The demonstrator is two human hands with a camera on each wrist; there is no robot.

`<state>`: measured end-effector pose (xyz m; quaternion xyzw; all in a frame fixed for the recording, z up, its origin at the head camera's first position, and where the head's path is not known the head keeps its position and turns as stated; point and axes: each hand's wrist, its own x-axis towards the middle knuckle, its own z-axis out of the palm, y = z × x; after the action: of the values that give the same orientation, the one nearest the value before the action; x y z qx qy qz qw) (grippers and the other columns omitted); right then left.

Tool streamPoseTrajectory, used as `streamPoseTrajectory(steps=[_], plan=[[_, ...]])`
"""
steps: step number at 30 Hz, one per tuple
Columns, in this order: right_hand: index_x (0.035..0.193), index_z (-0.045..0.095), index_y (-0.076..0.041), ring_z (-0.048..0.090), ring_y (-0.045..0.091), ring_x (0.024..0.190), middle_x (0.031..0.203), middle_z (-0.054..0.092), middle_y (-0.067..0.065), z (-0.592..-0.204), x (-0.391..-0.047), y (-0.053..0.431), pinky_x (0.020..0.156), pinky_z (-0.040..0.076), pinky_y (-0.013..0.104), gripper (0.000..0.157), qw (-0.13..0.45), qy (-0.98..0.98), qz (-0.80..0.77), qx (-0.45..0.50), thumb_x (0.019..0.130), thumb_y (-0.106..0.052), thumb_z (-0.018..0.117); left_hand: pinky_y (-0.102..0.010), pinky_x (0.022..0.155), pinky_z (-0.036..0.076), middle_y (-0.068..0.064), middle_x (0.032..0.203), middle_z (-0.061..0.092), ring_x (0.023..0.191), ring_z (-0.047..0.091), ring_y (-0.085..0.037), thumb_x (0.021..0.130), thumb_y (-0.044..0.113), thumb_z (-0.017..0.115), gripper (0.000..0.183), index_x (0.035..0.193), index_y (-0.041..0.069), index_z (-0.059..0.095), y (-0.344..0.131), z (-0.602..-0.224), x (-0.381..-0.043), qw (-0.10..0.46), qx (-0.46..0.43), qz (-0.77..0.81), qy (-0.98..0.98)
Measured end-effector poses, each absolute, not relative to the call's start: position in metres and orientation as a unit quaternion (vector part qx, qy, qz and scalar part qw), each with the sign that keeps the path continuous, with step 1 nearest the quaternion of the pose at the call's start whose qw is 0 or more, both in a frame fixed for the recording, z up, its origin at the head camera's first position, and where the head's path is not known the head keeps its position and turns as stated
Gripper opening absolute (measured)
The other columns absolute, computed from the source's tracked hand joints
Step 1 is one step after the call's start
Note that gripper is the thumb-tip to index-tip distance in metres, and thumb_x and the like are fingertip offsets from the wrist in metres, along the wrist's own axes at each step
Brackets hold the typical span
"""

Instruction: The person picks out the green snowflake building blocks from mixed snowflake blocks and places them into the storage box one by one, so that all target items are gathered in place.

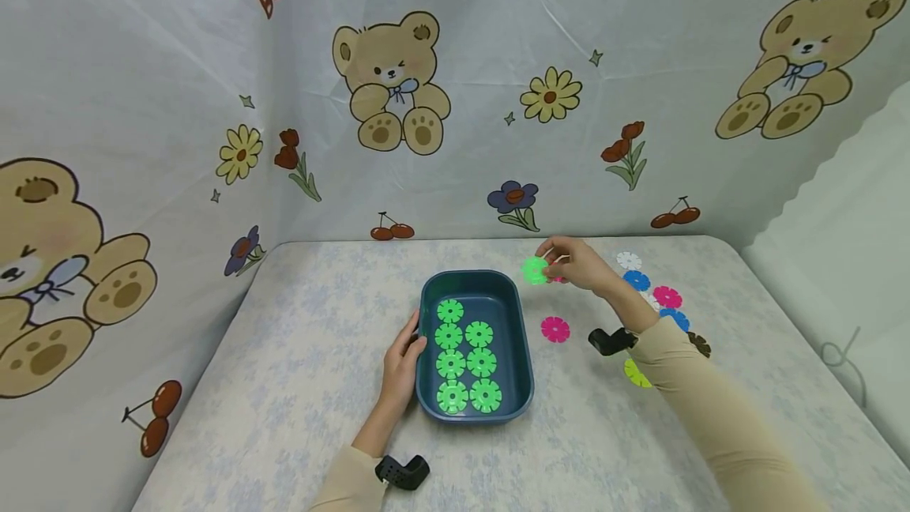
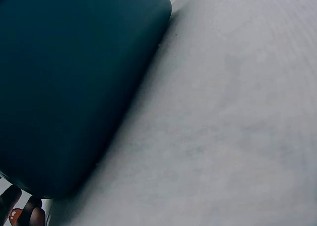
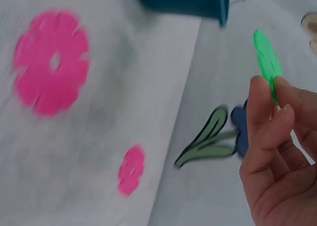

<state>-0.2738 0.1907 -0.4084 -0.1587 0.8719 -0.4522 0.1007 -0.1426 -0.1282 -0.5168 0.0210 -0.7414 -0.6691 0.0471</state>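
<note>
A dark teal plastic tub stands on the table with several green notched discs lying in two rows inside it. My left hand holds the tub by its left side, thumb at the rim. Only a few of its fingertips show by the tub's corner in the left wrist view. Beyond the tub's far right corner, my right hand pinches another green notched disc between thumb and finger, raised above the table. A pink disc lies between the tub and my right arm.
A second pink disc lies partly behind my right hand in the head view. More loose discs, including a blue disc, a white disc and a yellow disc, lie around my right forearm. A printed cloth hangs behind the table.
</note>
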Motion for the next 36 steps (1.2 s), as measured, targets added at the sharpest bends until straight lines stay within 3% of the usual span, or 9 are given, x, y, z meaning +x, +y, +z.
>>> streamPoseTrajectory(steps=[10,18,25,31,36], plan=[[0.106,0.064,-0.001,0.069,0.024,0.069,0.087,0.063,0.016,-0.401,-0.263,0.126,0.060,0.051,0.030,0.018,0.103,0.874,-0.406,-0.247,0.089,0.004,0.064,-0.027,0.103,0.039,-0.002,0.155,0.040,0.133,0.045,-0.025,0.102,0.021,0.049,0.049,0.150,0.023,0.041,-0.128,-0.515,-0.142,0.045,0.022,-0.671,-0.739],[0.106,0.066,-0.001,0.070,0.026,0.065,0.078,0.062,0.011,-0.419,-0.264,0.094,0.055,0.054,0.028,0.018,0.111,0.904,-0.335,-0.240,0.089,0.003,0.063,-0.027,0.102,0.040,-0.003,0.154,0.041,0.133,0.047,-0.027,0.102,0.020,0.049,0.049,0.150,0.021,0.041,-0.129,-0.517,-0.143,0.048,0.017,-0.672,-0.739],[0.106,0.066,0.002,0.064,0.015,0.054,0.073,0.062,0.010,-0.435,-0.263,0.080,0.051,0.052,0.024,0.019,0.097,0.923,-0.296,-0.227,0.088,0.006,0.063,-0.025,0.101,0.040,-0.005,0.154,0.042,0.132,0.047,-0.028,0.102,0.018,0.049,0.049,0.150,0.020,0.041,-0.128,-0.516,-0.142,0.052,0.012,-0.667,-0.743],[0.109,0.067,0.003,0.062,0.013,0.052,0.092,0.069,0.019,-0.441,-0.263,0.072,0.050,0.050,0.022,0.025,0.069,0.941,-0.243,-0.226,0.087,0.009,0.059,-0.024,0.100,0.040,-0.005,0.154,0.041,0.132,0.047,-0.027,0.102,0.019,0.049,0.049,0.150,0.021,0.041,-0.128,-0.516,-0.142,0.055,0.011,-0.669,-0.741],[0.108,0.069,0.001,0.060,0.013,0.054,0.104,0.070,0.019,-0.444,-0.264,0.067,0.052,0.050,0.022,0.027,0.054,0.954,-0.194,-0.223,0.087,0.009,0.056,-0.023,0.100,0.040,-0.006,0.154,0.041,0.130,0.048,-0.028,0.102,0.019,0.049,0.049,0.150,0.019,0.041,-0.129,-0.518,-0.143,0.057,0.008,-0.668,-0.742]])
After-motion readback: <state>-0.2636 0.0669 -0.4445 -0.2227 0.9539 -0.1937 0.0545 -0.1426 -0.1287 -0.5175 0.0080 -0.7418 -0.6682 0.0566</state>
